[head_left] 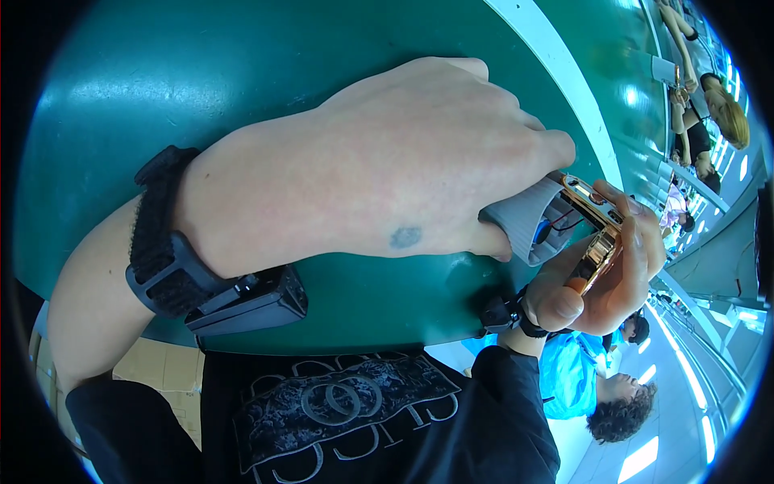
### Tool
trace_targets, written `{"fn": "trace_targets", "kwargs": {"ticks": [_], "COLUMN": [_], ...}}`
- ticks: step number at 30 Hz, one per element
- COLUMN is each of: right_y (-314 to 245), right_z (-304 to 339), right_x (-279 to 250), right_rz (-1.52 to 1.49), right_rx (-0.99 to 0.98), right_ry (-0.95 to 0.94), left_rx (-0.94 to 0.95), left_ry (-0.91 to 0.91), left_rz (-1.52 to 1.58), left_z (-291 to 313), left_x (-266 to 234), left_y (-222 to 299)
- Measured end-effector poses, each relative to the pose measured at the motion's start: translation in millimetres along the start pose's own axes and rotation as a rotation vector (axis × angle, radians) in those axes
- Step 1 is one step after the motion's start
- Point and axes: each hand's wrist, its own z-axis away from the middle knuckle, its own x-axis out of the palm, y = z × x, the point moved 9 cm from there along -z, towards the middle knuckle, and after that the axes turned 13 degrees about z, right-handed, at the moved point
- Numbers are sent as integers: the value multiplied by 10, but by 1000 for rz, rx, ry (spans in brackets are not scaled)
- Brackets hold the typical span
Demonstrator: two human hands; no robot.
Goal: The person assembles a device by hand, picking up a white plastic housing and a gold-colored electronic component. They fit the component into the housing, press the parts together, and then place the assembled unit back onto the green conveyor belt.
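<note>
My left hand [459,137] reaches across from the left, back of the hand up. Its fingers are closed around a grey plastic housing [522,219], which is open on the side facing my right hand. A dark blue round part and thin red and black wires show inside. My right hand [633,270] grips a shiny gold-coloured frame [600,252] with a pale face, thumb on the near side and fingers along the far side. The frame sits right at the housing's opening, and wires run between the two. The left fingertips are mostly hidden.
Both hands are over a green tabletop [363,298] with a white strip [564,73] along it. A black box [250,305] hangs from my left wrist strap. A cardboard box [157,371] stands below the table. A person in blue [568,371] and others sit at the right.
</note>
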Motion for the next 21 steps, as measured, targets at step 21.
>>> {"fn": "trace_targets", "kwargs": {"ticks": [21], "right_y": [-56], "right_z": [-23], "right_x": [-46], "right_rz": [127], "right_rx": [38], "right_ry": [4], "left_rx": [-17], "left_ry": [-33], "left_rz": [30], "left_z": [15], "left_x": [38], "left_y": [-28]}}
